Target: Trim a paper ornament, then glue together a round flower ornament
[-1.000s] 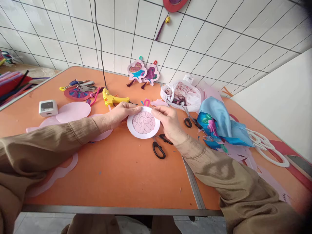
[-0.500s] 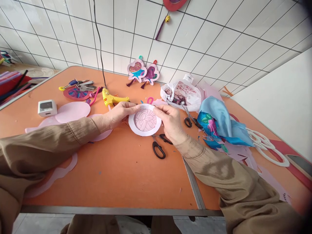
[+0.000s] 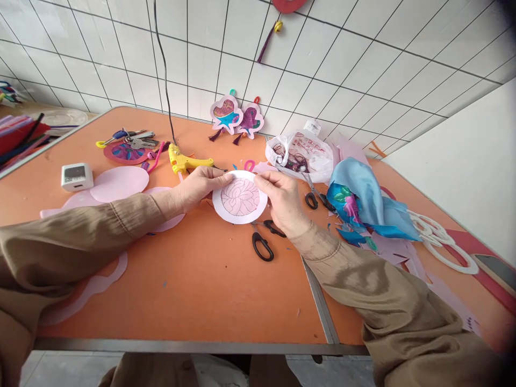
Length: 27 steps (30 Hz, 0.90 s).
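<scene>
In my head view I see the left hand (image 3: 197, 187) and right hand (image 3: 282, 200) pinching a white-rimmed pink disc (image 3: 241, 199) by its upper edge; black-handled scissors (image 3: 255, 244) and a yellow glue gun (image 3: 187, 162) lie nearby on the orange table (image 3: 193, 301).

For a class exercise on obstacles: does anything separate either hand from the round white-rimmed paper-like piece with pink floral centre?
Nothing visible does: left hand and right hand both pinch the white-rimmed piece near its top. The nearest black-handled scissors lie outside those grips.
</scene>
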Each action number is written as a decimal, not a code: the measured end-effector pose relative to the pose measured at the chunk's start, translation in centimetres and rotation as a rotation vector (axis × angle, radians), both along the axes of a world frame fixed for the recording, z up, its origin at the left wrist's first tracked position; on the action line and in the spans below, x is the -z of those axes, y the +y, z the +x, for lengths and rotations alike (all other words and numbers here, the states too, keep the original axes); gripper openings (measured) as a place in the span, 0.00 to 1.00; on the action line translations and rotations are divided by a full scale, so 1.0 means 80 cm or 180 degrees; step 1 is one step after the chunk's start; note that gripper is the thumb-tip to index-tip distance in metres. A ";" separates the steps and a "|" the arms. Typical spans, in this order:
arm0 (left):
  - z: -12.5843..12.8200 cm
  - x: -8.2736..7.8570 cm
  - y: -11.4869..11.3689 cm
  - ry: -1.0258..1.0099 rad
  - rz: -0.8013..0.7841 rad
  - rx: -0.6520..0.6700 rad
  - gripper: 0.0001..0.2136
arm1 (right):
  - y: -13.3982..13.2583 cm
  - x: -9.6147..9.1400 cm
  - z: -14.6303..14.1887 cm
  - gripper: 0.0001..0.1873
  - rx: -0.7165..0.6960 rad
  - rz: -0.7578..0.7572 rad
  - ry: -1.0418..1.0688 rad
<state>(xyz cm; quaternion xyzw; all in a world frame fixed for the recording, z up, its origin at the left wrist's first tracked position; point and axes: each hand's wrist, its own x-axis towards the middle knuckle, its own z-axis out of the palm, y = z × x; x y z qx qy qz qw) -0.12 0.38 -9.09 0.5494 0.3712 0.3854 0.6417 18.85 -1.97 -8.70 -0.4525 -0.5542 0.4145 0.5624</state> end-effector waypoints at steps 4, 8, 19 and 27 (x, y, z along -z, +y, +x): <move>0.001 -0.002 0.000 -0.0142 -0.0191 -0.0053 0.17 | 0.000 -0.001 0.001 0.10 0.0082 0.0075 -0.0074; -0.001 -0.001 0.000 -0.0170 -0.0268 0.0258 0.22 | 0.004 0.002 0.004 0.11 0.0264 0.0286 -0.0147; 0.000 -0.004 -0.001 -0.0269 -0.0260 0.0210 0.17 | 0.007 0.004 0.007 0.21 0.0132 0.0188 -0.0093; -0.001 -0.006 -0.002 -0.0306 -0.0267 0.0120 0.16 | 0.005 0.004 0.005 0.25 0.0152 0.0172 -0.0190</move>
